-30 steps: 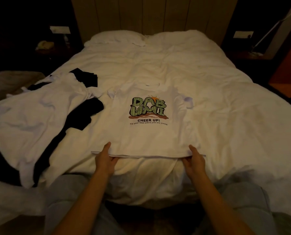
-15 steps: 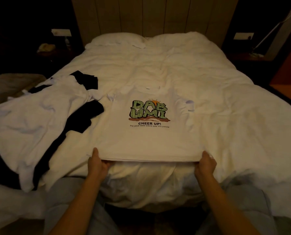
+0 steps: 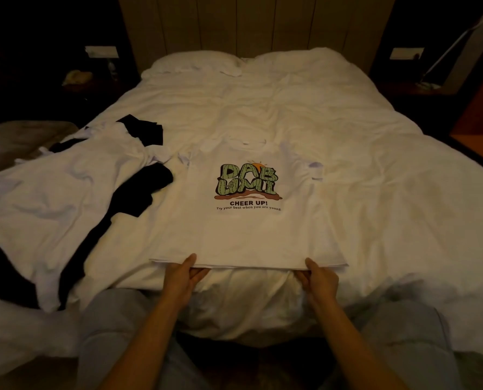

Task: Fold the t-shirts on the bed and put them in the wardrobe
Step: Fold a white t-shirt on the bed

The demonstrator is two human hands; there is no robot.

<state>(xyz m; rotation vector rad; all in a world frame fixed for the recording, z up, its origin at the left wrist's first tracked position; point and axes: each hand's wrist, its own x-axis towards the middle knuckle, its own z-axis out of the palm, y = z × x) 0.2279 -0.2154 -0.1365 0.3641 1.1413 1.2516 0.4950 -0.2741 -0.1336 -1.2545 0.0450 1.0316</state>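
Observation:
A white t-shirt [image 3: 246, 237] with a green printed logo and the words CHEER UP lies flat, front up, on the bed [image 3: 305, 114], its hem at the near edge. My left hand [image 3: 182, 277] pinches the hem left of the middle, thumb on top and fingers underneath. My right hand [image 3: 319, 280] pinches the hem right of the middle in the same way. Both sleeves look tucked in at the sides.
A heap of white and black garments [image 3: 74, 201] lies on the bed's left side. Pillows [image 3: 201, 61] sit at the headboard. Dark bedside tables stand on both sides, with a white rod [image 3: 457, 40] leaning at the far right. My knees are below the bed edge.
Both hands slid inward along the hem, from its two corners toward the middle. The shirt stays flat in the same place.

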